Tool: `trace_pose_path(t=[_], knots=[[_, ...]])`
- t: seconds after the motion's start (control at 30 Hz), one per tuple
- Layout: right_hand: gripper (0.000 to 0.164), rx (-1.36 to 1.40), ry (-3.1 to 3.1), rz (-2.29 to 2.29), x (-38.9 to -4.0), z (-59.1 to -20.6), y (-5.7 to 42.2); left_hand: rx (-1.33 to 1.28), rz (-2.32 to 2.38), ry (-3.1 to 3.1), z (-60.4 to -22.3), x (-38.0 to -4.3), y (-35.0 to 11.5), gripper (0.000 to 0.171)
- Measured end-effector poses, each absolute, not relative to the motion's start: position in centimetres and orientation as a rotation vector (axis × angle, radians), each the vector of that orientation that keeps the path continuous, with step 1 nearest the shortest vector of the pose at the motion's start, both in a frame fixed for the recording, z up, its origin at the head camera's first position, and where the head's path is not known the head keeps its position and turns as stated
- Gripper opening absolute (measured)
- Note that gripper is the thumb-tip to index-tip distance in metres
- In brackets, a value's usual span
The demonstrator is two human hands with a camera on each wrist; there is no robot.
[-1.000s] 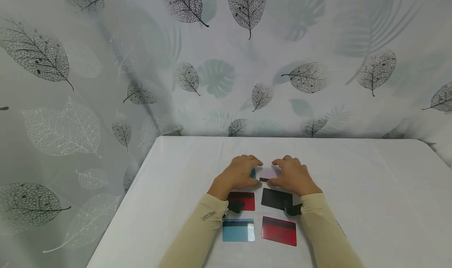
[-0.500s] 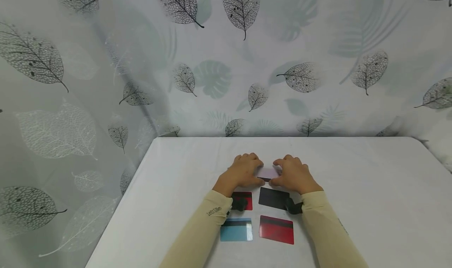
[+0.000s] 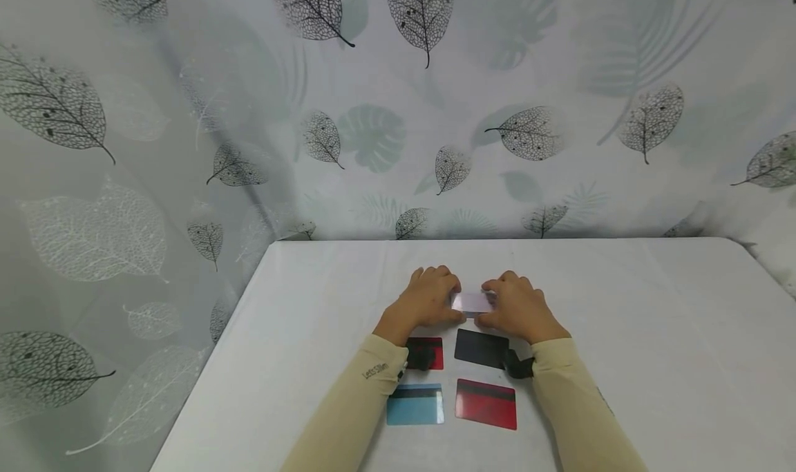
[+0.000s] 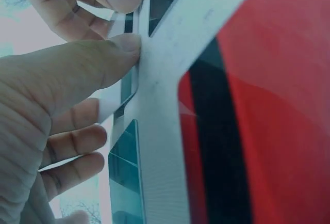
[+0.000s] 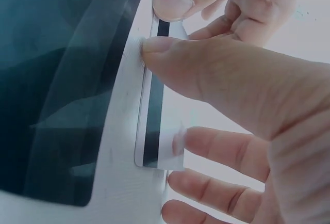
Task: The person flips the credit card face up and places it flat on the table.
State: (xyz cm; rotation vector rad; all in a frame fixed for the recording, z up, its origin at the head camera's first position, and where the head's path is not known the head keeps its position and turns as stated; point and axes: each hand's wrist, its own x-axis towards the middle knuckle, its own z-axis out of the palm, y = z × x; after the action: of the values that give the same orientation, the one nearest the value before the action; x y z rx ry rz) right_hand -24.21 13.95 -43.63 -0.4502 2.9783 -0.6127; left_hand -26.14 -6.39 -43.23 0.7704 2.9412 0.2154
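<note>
A pale lilac card [image 3: 470, 302] with a dark stripe [image 5: 153, 110] along its near edge is held between both hands near the middle of the table. At its left end, my left hand [image 3: 423, 298] pinches it, with the thumb on the near edge and the fingers behind. The other end is gripped the same way by my right hand [image 3: 519, 309]; both thumbs show close together in the right wrist view. A teal card [image 4: 126, 177] lies beside the left fingers and is hidden by that hand in the head view.
Nearer on the white table [image 3: 653, 361] lie a red card [image 3: 437, 353], partly covered by the left wrist camera, and a black card [image 3: 481, 348]. In front of them lie a light blue card [image 3: 415, 406] and another red card [image 3: 486, 410]. A leaf-patterned curtain [image 3: 373, 202] stands behind.
Both hands have shifted slightly right relative to the cards below. The left hand now covers the teal card, and the lilac card has tilted, its dark stripe barely showing in the head view.
</note>
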Motion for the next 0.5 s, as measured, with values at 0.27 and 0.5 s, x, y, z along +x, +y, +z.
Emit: trace_pose_path(t=[0.27,0.5], knots=[[0.063,-0.422,2.985,-0.639,-24.34,-43.74,14.04,0.769,0.205,2.985,-43.37,-25.94,-6.43,0.051],[0.063,-0.458,2.938,-0.758,-24.52,-43.69,14.03,0.788,0.158,3.004,-43.77,-25.92,-6.42,0.051]])
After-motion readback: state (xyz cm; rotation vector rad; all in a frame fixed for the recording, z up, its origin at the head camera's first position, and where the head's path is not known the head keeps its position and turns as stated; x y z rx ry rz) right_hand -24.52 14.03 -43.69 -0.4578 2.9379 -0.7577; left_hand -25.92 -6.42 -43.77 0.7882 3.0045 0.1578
